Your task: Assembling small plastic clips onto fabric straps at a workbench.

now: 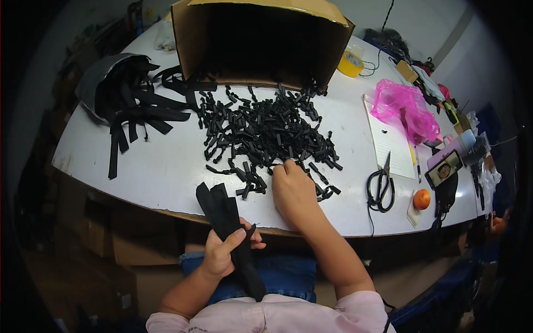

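Note:
My left hand is closed round a bundle of black fabric straps, held over my lap in front of the table edge. The straps fan out at the top, and their lower end hangs down to my shirt. My right hand rests at the near side of a heap of small black plastic pieces, fingers bent and pinched together. Whatever is between those fingertips is hidden by the hand. Some loose pieces lie on both sides of it on the white table.
An open cardboard box stands behind the heap. At left, a grey bag spills more black straps. To the right are scissors, a lined notepad, a pink plastic bag, yellow tape, a phone and an orange fruit.

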`<state>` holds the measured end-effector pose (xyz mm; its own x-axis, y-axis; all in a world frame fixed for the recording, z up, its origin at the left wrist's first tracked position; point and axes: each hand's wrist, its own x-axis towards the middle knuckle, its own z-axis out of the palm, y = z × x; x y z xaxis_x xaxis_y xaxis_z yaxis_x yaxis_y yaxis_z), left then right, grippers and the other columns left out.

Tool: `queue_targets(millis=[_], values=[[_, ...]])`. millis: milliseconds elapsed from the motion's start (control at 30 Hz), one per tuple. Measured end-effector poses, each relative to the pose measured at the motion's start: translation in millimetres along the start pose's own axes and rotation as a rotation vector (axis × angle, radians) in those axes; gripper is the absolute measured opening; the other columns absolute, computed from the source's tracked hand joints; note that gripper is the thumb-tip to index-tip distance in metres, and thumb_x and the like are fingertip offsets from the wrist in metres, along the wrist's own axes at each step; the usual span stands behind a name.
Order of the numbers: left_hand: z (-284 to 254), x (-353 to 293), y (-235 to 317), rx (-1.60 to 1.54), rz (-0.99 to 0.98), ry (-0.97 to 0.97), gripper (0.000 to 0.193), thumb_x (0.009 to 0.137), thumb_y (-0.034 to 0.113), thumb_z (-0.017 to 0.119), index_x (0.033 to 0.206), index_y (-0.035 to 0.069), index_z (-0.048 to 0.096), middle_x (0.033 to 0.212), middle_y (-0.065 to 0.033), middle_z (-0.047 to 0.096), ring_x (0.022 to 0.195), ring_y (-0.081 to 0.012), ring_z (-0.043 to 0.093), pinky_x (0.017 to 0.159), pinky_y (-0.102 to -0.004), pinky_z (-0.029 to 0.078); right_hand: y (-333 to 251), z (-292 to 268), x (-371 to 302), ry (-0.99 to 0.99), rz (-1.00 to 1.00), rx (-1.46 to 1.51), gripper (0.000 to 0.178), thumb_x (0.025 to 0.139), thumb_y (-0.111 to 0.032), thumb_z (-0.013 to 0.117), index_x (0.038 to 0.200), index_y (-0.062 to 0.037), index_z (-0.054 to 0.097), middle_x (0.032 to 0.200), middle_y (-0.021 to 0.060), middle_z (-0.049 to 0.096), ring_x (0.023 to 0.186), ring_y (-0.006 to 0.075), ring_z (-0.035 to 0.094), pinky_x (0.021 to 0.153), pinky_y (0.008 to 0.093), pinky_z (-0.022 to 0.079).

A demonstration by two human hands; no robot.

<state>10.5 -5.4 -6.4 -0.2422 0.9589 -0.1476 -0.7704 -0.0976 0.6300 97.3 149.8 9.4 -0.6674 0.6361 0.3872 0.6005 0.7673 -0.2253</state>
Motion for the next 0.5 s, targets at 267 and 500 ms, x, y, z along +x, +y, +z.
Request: queue_targets(millis=[267,500], values=[[-2.8,2.2,-6.7,0.315,0.085,0.003,0.017,0.081,0.011,0.052,0.09,-0.003,0.051,0.073,-0.0081,0.054,0.061,-0.0135,0.054,0.058,-0.0269,0.048,-13.1,-29.6,-55.6,-0.136,0.435,1.504,0.013,0.072,0.002,0.059,0.084,0.0011,0.055,0.08,0.0059,0.053,0.074,0.0111,0.055,0.062,0.0214,0.046],[12.5,-1.0,-17.5,0.51,0.146,0.075,0.013,0.079,0.008,0.054,0.087,-0.002,0.051,0.072,-0.0064,0.054,0.058,-0.0099,0.053,0.052,-0.022,0.047,-19.4,-31.5,-70.8,-0.092,0.226,1.354,0.014,0.068,0.009,0.06,0.081,0.003,0.058,0.081,0.0073,0.052,0.066,0.0082,0.052,0.054,0.0178,0.043]])
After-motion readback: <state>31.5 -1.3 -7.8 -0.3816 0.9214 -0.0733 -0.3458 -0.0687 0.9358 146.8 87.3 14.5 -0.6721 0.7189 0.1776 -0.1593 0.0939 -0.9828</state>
